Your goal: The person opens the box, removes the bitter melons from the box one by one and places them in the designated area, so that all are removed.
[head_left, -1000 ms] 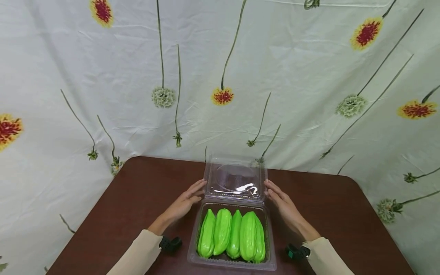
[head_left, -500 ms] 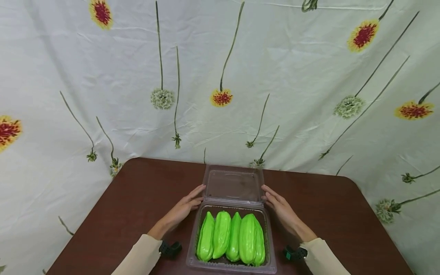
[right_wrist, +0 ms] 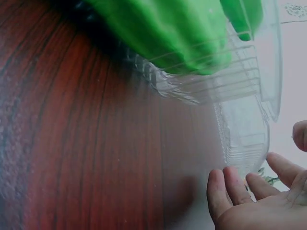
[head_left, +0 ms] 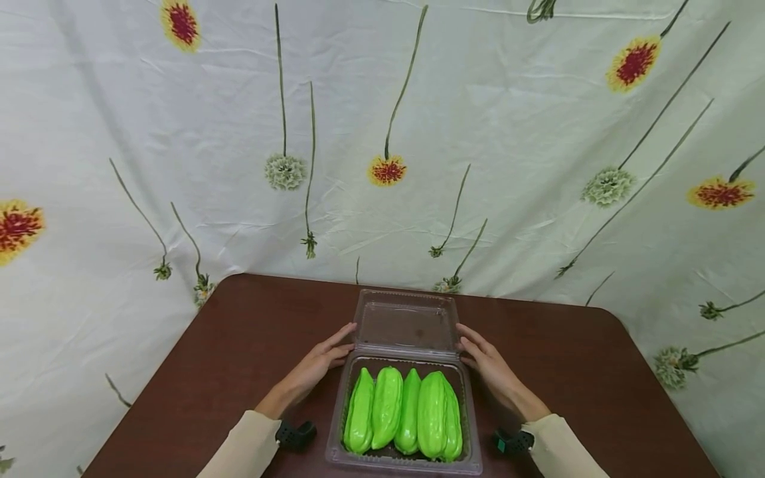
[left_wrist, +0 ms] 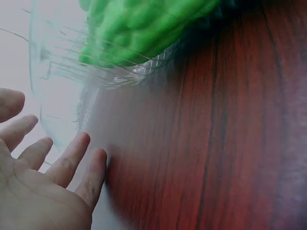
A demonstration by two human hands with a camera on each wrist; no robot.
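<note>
A clear plastic clamshell container (head_left: 405, 465) stands on the table with its lid (head_left: 409, 325) folded back flat behind it. Several bright green, bumpy bitter melons (head_left: 387, 408) lie side by side in its base, and their ends also show through the ribbed wall in both wrist views. At the lid's left edge is my left hand (head_left: 313, 368), its fingers spread and fairly straight in the left wrist view. My right hand (head_left: 493, 368) lies along the lid's right edge, fingers extended. Both hands' fingertips are at the lid's sides; whether they touch it I cannot tell.
The dark red-brown wooden table (head_left: 251, 332) stretches out on both sides of the container. Behind it hangs a white flower-printed cloth (head_left: 335, 119), close to the table's far edge. Each wrist carries a black strap (head_left: 295, 435).
The lid has dropped from a raised tilt to lying flat behind the base. Both hands have come down slightly with it, at its sides. The bitter melons stay in place.
</note>
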